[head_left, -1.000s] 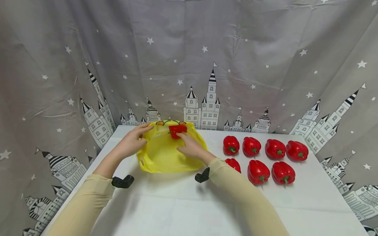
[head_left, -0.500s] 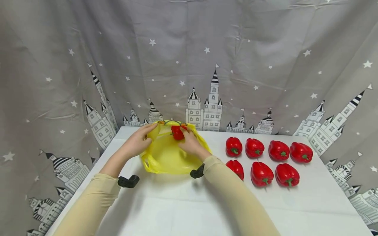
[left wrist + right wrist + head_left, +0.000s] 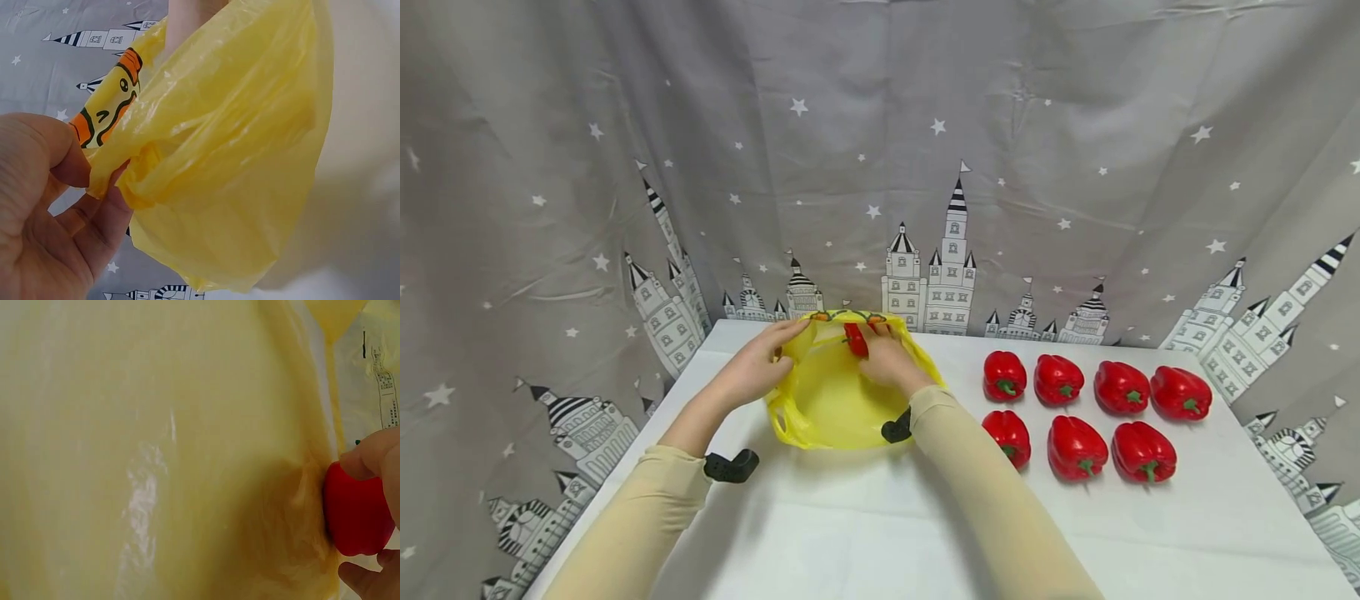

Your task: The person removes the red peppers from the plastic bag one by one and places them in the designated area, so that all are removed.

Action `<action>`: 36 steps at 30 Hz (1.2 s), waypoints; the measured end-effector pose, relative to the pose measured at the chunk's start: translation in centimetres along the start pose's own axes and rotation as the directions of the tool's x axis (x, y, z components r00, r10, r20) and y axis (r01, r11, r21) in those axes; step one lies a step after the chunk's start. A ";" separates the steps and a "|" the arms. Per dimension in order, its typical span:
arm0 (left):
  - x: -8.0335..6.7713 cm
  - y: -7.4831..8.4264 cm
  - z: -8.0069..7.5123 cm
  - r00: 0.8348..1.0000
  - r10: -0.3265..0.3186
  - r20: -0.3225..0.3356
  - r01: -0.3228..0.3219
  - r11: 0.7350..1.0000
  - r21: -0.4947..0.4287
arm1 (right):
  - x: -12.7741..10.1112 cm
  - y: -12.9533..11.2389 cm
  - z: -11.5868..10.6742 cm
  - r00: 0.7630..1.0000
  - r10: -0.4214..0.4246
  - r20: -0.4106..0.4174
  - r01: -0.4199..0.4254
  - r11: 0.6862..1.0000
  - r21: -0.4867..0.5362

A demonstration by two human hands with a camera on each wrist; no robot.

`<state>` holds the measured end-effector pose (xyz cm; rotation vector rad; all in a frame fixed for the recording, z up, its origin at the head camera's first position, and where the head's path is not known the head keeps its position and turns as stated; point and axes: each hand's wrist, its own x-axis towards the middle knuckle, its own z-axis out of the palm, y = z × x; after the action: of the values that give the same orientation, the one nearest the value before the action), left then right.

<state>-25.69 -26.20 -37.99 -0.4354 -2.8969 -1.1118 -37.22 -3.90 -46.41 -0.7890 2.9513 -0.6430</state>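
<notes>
A thin yellow plastic bag (image 3: pixel 835 408) with a printed cartoon face lies on its side, its mouth toward me. My left hand (image 3: pixel 756 362) holds up the left edge of the mouth. In the left wrist view, that hand's thumb and fingers pinch the bunched plastic (image 3: pixel 144 178). My right hand (image 3: pixel 891 360) reaches inside the mouth and grips a red bell pepper (image 3: pixel 854 341), partly covered by the fingers. Seen from the right wrist, fingers and thumb stand on either side of the pepper (image 3: pixel 353 515), close against the bag's inner wall (image 3: pixel 287 531).
Several red bell peppers (image 3: pixel 1077 448) with green stems sit in two rows on the right of the white table (image 3: pixel 865 542). The nearest one (image 3: pixel 1009 437) is beside my right forearm. A grey curtain (image 3: pixel 1060 150) printed with castles and stars hangs behind the table.
The right hand has turned the pepper and now covers more of it within the bag's mouth. The left hand keeps hold of the edge. The head view has shifted a little left.
</notes>
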 end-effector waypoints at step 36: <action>-0.5 -0.4 -0.3 0.999 0.029 -0.026 -0.030 0.999 -0.030 | -2.6 -0.8 -0.4 0.988 -0.145 0.055 0.130 0.968 0.214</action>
<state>-25.30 -26.77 -38.06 -0.4598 -2.8455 -1.1494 -34.66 -3.12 -45.99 -0.9779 2.7246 -0.8981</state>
